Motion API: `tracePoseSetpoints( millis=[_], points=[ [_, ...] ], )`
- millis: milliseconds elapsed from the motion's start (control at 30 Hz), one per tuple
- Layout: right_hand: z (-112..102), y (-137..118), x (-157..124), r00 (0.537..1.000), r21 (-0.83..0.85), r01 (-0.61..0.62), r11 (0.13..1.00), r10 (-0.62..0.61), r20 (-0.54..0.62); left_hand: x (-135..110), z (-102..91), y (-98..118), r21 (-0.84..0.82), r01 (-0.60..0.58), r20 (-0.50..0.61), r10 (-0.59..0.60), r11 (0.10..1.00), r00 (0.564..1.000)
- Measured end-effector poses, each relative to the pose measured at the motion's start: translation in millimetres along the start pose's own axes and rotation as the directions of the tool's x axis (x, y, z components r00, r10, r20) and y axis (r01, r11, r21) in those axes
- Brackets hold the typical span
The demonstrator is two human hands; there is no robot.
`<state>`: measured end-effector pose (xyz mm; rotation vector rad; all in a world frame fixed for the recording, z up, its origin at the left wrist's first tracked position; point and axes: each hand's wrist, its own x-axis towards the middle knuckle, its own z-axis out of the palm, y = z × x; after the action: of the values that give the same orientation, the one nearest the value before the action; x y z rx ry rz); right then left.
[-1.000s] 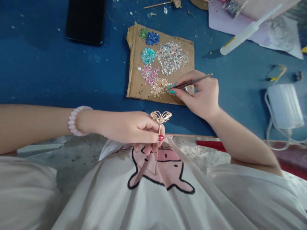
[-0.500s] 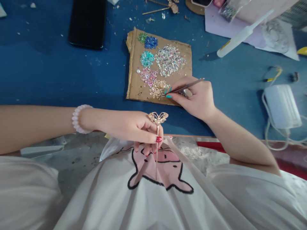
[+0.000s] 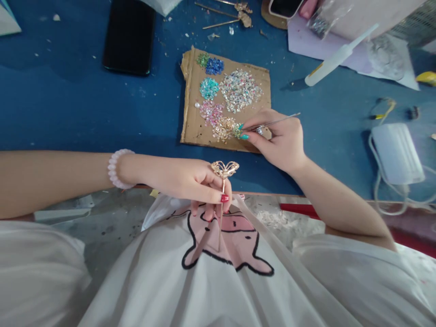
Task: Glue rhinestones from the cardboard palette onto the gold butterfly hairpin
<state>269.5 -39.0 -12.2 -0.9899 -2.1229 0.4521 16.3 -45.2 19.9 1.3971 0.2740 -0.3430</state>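
Pinches a gold butterfly pin [image 3: 224, 171] by the stem in the left hand [image 3: 199, 181], just off the near edge of the cardboard [image 3: 191, 91], between thumb and forefinger, with the other fingers curled below. Grips tweezers [image 3: 279, 120] in the right hand [image 3: 279, 138], over the near right corner of the cardboard, thumb and forefinger pressed together on the metal. Cannot tell, with the tips so small and partly lost from sight, of any gap or chip between them. Has gold chips [image 3: 223, 129] and a few green chips [image 3: 237, 132] right by those fingers, on the near part of the cardboard. Finds the pin, from the right fingers, toward the wearer and slightly left, off the cardboard's near edge, with the left hand nearer, in contact. Leaves a strip of blue table [image 3: 163, 131] between butterfly head and cardboard. Sets the long axis nearly square to that near edge, butterfly head toward the cardboard, plain end away from it, over the white shirt [image 3: 136, 281], with a slight lean to the left. Spreads the wings crosswise, roughly along the cardboard's near edge.
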Motion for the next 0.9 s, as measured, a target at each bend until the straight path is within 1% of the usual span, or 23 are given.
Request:
tracePoseSetpoints(
  millis=[100,200,300,400,533,700,900],
  points=[
    [-1,-5,-1,0.995,0.011,-0.1,0.995,0.1,0.012,1,-0.4,-2,-0.015,-0.008,0.006,0.008,1.0,1.0],
    [0,-6,-1,0.991,0.037,-0.134,0.99,0.134,-0.012,2,-0.4,-2,-0.051,-0.004,0.013,0.005,0.999,1.0],
    [5,-5,1,0.987,-0.02,-0.156,0.988,0.155,-0.035,2,-0.5,-3,-0.055,-0.002,0.019,0.003,0.998,1.0],
    [8,-4,2,0.984,-0.076,-0.18,0.981,0.179,-0.021,3,-0.9,-3,-0.049,-0.002,0.02,0.003,0.999,1.0],
    [11,-5,4,0.986,-0.104,-0.168,0.98,0.169,0.003,3,-0.9,-2,-0.056,-0.006,0.022,0.007,0.998,1.0],
    [13,-7,4,0.99,-0.175,-0.139,0.975,0.14,-0.004,2,-0.9,-1,-0.04,-0.001,0.023,0.001,0.999,1.0],
    [14,-7,5,0.991,-0.172,-0.131,0.976,0.13,-0.018,2,-0.8,-1,-0.047,0.004,0.021,-0.003,0.999,1.0]
  ],
)
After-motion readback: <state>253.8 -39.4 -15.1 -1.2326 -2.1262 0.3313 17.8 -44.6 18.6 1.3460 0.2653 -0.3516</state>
